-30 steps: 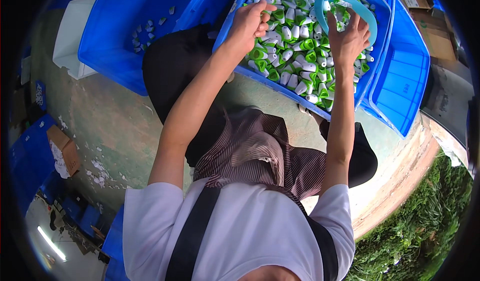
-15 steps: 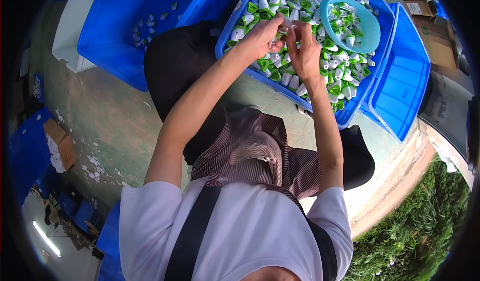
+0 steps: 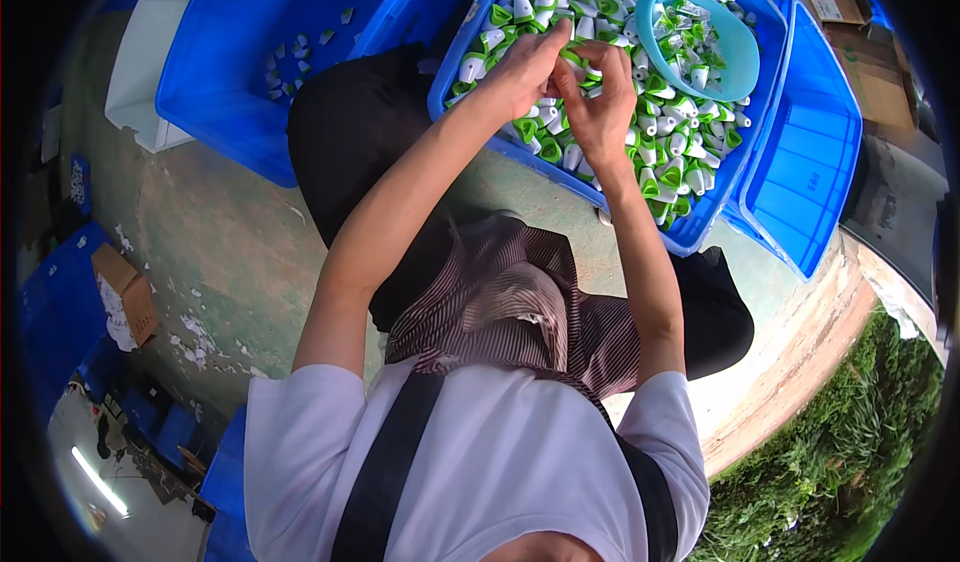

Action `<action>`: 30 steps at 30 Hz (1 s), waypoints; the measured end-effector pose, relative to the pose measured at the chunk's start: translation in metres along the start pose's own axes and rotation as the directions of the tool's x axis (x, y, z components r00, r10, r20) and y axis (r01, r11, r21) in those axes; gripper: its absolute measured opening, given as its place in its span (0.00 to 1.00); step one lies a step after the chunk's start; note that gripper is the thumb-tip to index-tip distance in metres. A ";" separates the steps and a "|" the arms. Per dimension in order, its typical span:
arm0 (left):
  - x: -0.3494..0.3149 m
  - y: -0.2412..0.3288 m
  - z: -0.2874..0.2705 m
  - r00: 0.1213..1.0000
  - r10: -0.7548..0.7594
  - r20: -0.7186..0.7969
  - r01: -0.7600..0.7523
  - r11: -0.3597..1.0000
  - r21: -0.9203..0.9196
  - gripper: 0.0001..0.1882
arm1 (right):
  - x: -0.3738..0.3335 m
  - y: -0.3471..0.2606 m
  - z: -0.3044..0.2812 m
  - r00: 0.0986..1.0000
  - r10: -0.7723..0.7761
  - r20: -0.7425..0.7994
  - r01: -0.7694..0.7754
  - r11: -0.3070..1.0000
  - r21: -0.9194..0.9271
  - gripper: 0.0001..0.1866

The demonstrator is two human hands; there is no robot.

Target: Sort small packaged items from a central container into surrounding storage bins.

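Note:
Both my hands meet over a large blue bin point(image 3: 475, 37) filled with small white-and-green plastic pieces point(image 3: 690, 147). My left hand point(image 3: 523, 74) has its fingers closed, thumb and forefinger pointing away from me. Against its fingertips, my right hand point(image 3: 600, 97) is bent with thumb and fingers pinched in. Whatever lies between them is covered by the fingers. To the right of my hands, a teal plastic basket point(image 3: 742, 57) rests tilted on the pieces and holds several clear-and-green small parts point(image 3: 690, 37).
Left of my knee is another blue bin point(image 3: 240, 62) with several small pieces on its bottom, beside a white container point(image 3: 150, 62). An additional blue bin point(image 3: 805, 172) stands right of the full one. Cardboard boxes point(image 3: 870, 72) are at far right, an open carton point(image 3: 125, 287) at left.
My right hand has shifted slightly left and toward me, closing against the left. A whitish piece that showed between my fingertips is now hidden.

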State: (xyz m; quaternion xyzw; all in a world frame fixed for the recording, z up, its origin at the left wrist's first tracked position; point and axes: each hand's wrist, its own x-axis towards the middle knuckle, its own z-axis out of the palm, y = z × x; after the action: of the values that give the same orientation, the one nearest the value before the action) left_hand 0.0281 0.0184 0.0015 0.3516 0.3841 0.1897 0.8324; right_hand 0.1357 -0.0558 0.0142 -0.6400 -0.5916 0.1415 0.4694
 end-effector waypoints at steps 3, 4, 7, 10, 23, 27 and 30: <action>0.003 0.001 -0.003 0.980 -0.130 0.151 0.160 0.965 -0.207 0.25 | -0.004 -0.001 0.008 0.992 0.060 -0.111 -0.045 0.990 0.132 0.12; 0.003 0.000 -0.003 0.979 -0.132 0.153 0.163 0.965 -0.207 0.25 | -0.004 0.001 0.008 0.992 0.063 -0.112 -0.048 0.990 0.131 0.12; -0.004 0.002 0.015 0.999 0.030 0.027 -0.023 0.971 -0.236 0.29 | 0.002 0.005 0.007 0.905 0.425 0.018 -0.362 0.749 0.555 0.13; 0.001 0.003 0.010 0.996 0.083 0.012 -0.078 0.969 -0.234 0.29 | 0.006 0.003 0.002 0.933 0.316 0.173 -0.358 0.861 0.360 0.18; 0.000 0.014 0.004 0.991 0.007 -0.132 -0.042 0.964 -0.264 0.29 | 0.056 0.087 0.011 0.942 0.265 -0.204 -0.279 0.960 -0.040 0.12; 0.002 0.016 -0.004 0.937 -0.007 -0.348 -0.068 0.977 -0.202 0.22 | 0.054 0.073 0.032 0.916 0.380 0.132 -0.230 0.764 -0.603 0.17; 0.007 0.006 -0.007 0.939 0.119 -0.324 -0.181 0.969 -0.170 0.21 | 0.051 0.083 0.032 0.957 0.277 0.086 -0.235 0.914 -0.332 0.17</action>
State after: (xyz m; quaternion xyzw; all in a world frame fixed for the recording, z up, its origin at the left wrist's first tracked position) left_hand 0.0266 0.0298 -0.0010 0.2615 0.4618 0.3430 0.7750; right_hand 0.1777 0.0147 -0.0473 -0.7686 -0.5471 0.1461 0.2975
